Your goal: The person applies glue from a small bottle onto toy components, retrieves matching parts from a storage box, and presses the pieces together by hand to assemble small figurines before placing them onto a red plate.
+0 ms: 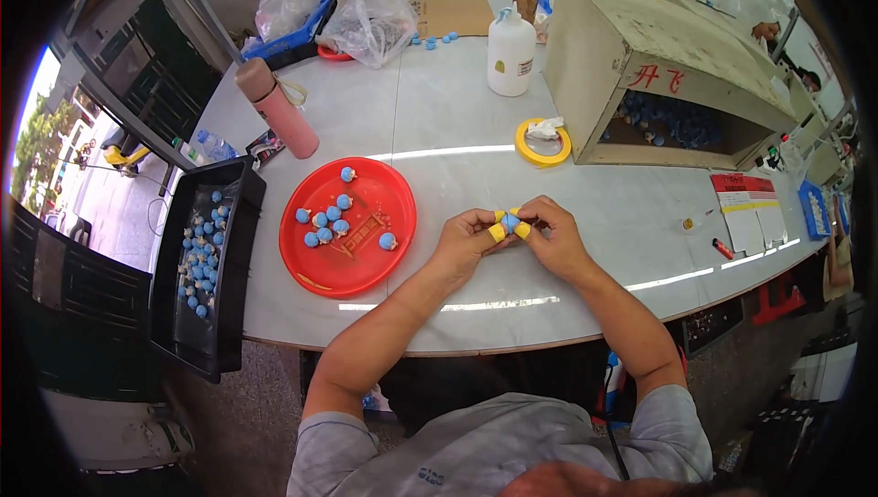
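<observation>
Just right of the frame's centre, we see the left hand (465, 239) and the right hand (558, 239) pinching a small blue piece (509, 222) between nearly closed, yellow-tipped fingers (522, 231). Left of centre, we note a red tray (393, 197) bearing similar blue balls (344, 201).

Small blue piece (510, 221), rounded, partly hidden, held between the left hand (465, 239) and right hand (556, 241)

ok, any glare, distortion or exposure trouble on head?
Head view throughout: white glare streaks cross the glossy pale-grey table, whose near edge looks bowed; the bright outdoor opening at left partly washes out; the held round blue piece shows little fine detail.
</observation>
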Available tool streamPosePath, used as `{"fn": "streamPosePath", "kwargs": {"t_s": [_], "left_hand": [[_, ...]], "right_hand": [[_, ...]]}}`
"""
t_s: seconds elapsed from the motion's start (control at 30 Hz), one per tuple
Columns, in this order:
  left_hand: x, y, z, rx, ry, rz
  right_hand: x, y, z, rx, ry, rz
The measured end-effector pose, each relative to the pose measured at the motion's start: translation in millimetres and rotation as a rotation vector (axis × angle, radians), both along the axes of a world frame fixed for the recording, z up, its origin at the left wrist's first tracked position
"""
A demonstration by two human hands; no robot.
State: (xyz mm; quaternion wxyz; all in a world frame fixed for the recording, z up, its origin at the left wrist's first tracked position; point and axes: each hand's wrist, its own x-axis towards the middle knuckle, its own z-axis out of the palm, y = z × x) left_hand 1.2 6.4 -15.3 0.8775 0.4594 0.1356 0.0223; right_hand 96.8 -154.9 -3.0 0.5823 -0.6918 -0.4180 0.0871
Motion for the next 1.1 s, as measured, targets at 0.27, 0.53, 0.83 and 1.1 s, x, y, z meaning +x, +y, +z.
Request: {"fn": "streamPosePath", "kwargs": {"t_s": [0.27, 0.53, 0.83, 1.1], "left_hand": [[1.1, -1.5, -6.9, 0.137, -0.11, 0.046], [-1.3, -4.7, -5.8, 0.182, -0.171, 0.055], [-1.6, 3.1, -14.1, 0.328, -0.191, 0.023], [4.8, 1.6, 7.8, 0.169, -0.046, -0.02]], "right_hand": [[-1.8, 3.2, -10.4, 0.082, 0.213, 0.003], [-3.0, 0.0, -6.6, 0.05, 0.131, -0.006], [-5.0, -1.4, 4.9, -0.022, -0.017, -0.008], [-2.9, 2.4, -0.8, 0.01, 0.471, 0.02]]}}
